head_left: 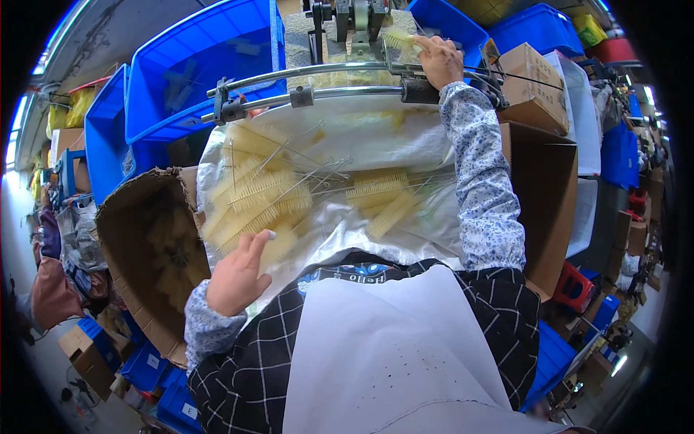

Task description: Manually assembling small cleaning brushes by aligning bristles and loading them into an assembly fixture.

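Up at the machine point(360, 29), my right hand point(441, 61) pinches a small pale-yellow bristle brush point(397, 38), its bristles pointing left toward the machine's middle. My left hand point(242, 275) is over the near left edge of a white sheet point(390, 145), fingers stretched out and nothing in them. One of its fingertips has a white covering. Beside that hand lies a loose pile of yellow brushes point(264, 192) with thin twisted wire stems. A smaller group of the same brushes point(377, 194) rests to the right, stems overlapping.
Two metal rods point(318, 94) cross in front of the machine. A blue bin point(206, 65) holding some pieces stands at the back left. An open cardboard box point(152, 239) with yellow brushes is at my left, another cardboard box point(542, 195) at my right. A closed carton point(533, 87) sits behind it.
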`<state>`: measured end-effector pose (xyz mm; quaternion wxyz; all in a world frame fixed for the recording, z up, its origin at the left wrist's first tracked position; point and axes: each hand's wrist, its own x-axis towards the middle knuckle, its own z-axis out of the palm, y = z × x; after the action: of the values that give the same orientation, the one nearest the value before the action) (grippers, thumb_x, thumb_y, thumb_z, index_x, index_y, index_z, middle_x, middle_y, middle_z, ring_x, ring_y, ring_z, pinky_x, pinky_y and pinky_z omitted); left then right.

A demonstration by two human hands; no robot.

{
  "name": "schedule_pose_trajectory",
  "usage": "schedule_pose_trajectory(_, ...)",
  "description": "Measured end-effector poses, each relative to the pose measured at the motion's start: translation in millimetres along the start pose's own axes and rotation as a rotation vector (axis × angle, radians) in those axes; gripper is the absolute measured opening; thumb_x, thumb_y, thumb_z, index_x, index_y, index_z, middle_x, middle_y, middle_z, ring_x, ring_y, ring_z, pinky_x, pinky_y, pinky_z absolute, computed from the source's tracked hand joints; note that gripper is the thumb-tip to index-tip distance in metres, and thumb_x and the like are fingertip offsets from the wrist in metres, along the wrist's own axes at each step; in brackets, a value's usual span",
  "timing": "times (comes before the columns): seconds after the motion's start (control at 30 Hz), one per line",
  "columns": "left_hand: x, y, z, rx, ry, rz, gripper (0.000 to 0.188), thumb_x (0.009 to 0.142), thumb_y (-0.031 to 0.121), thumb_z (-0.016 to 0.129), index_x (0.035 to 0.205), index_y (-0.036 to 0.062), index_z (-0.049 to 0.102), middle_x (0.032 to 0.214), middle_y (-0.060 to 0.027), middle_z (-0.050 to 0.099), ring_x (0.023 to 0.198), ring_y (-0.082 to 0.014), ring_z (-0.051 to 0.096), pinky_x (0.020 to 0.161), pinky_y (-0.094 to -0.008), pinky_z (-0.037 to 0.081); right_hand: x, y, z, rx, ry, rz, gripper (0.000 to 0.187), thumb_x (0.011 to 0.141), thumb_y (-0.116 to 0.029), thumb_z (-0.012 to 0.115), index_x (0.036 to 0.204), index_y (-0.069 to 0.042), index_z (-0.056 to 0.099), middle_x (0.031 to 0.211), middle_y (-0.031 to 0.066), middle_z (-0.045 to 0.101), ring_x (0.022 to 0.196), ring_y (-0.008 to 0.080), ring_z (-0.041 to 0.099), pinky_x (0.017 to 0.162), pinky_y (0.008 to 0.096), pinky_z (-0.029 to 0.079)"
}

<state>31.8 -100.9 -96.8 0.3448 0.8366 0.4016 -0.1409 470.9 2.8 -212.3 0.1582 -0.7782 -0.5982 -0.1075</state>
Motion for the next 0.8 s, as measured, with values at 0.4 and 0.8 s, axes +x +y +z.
schedule_pose_trajectory(0.4, -3, 2, -45, -0.419, 0.466, 0.232, 0.039, 0.059, -0.001, 0.064, 0.094, 0.0039, 0.047, 0.09, -0.0089, 0.05, 0.075, -0.0177, 0.051, 0.064, -0.0259, 0.041, 28, 31, 33, -0.12, 0.147, -0.308, 0.036, 0.078, -0.015, 0.051, 0.112, -0.025, 0.051, 0.103, 0.0004, 0.052, 0.104, 0.0166, 0.042, 0.087, 0.0397, 0.026)
schedule_pose_trajectory(0.8, -13, -22, -50, -0.788, 0.788, 0.423, 0.042, 0.066, 0.016, 0.069, 0.094, 0.0041, 0.041, 0.088, -0.0111, 0.047, 0.075, -0.0122, 0.044, 0.065, -0.023, 0.039, -5, 38, 11, 0.199, 0.049, 0.239, 0.037, 0.073, -0.026, 0.056, 0.107, -0.013, 0.055, 0.108, 0.0048, 0.055, 0.1, 0.023, 0.05, 0.084, 0.0425, 0.033)
